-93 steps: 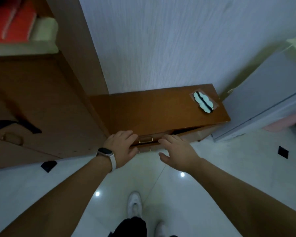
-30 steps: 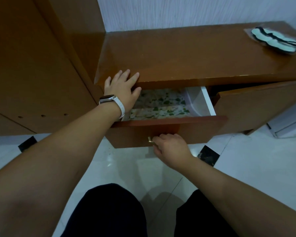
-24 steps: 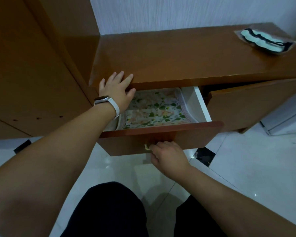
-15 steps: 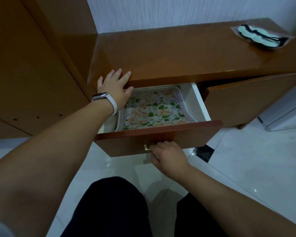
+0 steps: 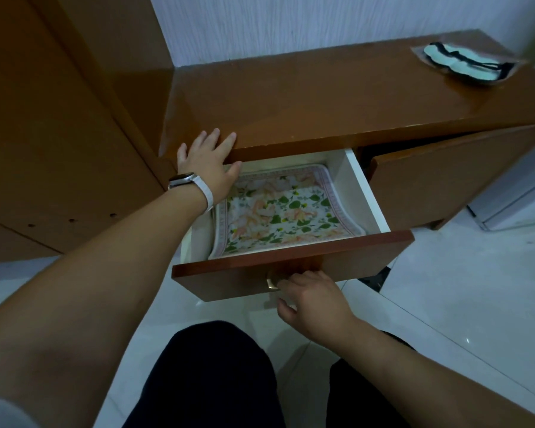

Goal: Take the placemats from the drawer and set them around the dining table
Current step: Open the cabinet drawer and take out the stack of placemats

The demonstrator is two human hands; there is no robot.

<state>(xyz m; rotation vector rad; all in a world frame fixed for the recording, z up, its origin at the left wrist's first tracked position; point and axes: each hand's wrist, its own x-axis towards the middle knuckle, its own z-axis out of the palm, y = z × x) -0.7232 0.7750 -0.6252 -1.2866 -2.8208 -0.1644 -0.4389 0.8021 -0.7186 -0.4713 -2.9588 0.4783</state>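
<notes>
Head view, right hand [image 5: 312, 304] holding drawer handle [image 5: 271, 282], floral placemat [image 5: 278, 214] inside

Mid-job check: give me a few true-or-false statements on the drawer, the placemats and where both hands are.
1. The drawer stands open. True.
2. A floral placemat lies inside it. True.
3. The left hand grips the placemat. False: it rests flat on the edge of the cabinet top.
4. The right hand holds the drawer's handle. True.
5. Nothing lies on the cabinet top. False: a pale-green item in a clear packet lies at its far right end.
</notes>
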